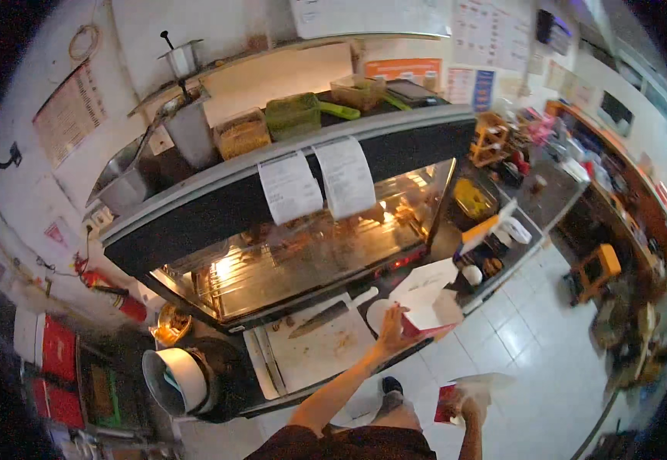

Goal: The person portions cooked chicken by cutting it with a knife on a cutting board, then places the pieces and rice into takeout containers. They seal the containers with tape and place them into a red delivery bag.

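An open white cardboard takeaway box [434, 296] with red outer sides stands at the right end of the counter, lid raised. My left hand [389, 333] grips its near left edge. Lower right, over the floor, my right hand [472, 403] holds a red and white paper carton [447, 404], partly blurred by motion. Left of the box lies a white cutting board [333, 345] with brown crumbs on it. A large knife [319, 321] with a white handle rests across its far side. A round white lid or plate [377, 315] is partly hidden behind my left hand.
A lit glass-fronted warming cabinet [322, 259] stands behind the board, with two printed paper slips [345, 178] hanging from its top. A white pot [181, 379] sits at the counter's left end. An orange stool [595, 273] stands on the tiled floor.
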Tool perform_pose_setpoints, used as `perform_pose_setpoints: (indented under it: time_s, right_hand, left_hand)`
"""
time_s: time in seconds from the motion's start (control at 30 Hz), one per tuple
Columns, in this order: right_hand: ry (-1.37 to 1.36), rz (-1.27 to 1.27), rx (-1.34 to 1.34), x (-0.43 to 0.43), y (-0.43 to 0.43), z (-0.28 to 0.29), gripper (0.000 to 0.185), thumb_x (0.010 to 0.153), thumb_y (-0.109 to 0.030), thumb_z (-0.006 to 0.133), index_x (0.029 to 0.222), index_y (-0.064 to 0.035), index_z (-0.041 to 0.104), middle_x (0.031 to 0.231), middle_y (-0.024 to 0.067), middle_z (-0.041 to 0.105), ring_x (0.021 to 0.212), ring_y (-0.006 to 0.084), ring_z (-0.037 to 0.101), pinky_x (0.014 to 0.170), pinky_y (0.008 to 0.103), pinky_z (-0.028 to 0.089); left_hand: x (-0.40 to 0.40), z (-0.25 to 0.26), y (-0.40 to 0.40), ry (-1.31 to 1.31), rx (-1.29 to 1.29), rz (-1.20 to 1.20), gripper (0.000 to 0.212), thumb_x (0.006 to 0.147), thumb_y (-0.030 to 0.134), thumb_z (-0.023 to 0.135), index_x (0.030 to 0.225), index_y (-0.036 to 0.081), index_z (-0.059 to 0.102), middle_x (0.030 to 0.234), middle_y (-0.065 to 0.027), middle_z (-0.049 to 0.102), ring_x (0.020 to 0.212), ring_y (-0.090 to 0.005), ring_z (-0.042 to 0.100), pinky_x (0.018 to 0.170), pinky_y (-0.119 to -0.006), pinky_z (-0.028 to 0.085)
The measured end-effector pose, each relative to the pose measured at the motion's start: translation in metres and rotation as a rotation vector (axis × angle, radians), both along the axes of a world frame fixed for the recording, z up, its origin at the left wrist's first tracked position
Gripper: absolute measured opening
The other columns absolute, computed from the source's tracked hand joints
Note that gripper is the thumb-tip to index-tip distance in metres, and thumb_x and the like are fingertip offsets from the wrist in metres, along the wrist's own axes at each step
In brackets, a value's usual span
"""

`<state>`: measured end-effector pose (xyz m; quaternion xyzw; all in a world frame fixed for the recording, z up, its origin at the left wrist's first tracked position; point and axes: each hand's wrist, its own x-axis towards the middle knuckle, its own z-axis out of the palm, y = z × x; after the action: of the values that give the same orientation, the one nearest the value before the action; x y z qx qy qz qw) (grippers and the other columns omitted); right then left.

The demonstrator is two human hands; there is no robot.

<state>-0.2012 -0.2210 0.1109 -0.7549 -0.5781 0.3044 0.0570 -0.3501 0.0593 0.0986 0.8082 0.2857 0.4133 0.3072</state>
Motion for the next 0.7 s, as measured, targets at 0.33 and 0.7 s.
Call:
perform_pose_setpoints:
  time_s: [0.33,0.7]
  right_hand:
    - [-0.207,0.397,0.217,0.077,0.219,-0.103,0.018,0.08,-0.025,0.05,0.067,-0.0149,0.057,0.067,0.01,0.061,0.064,0.0268,0.06,0.062,0.0413,0.049]
    - [-0.259,0.21,0.652,-0.053,0.271,-0.007,0.037,0.079,-0.043,0.056,0.077,-0.0067,0.061,0.08,0.0111,0.061,0.074,0.0255,0.06,0.065,0.0398,0.047]
  left_hand:
    - [0.001,-0.078,-0.018,0.143,-0.35,0.208,0.073,0.069,0.022,0.069,0.128,-0.005,0.036,0.122,-0.026,0.046,0.116,-0.0387,0.043,0.098,-0.042,0.036]
    - [-0.376,-0.188,-0.41,-0.245,-0.913,1.428,0.045,0.07,0.0,0.066,0.111,0.004,0.047,0.088,-0.0144,0.058,0.065,-0.0191,0.059,0.049,-0.031,0.048]
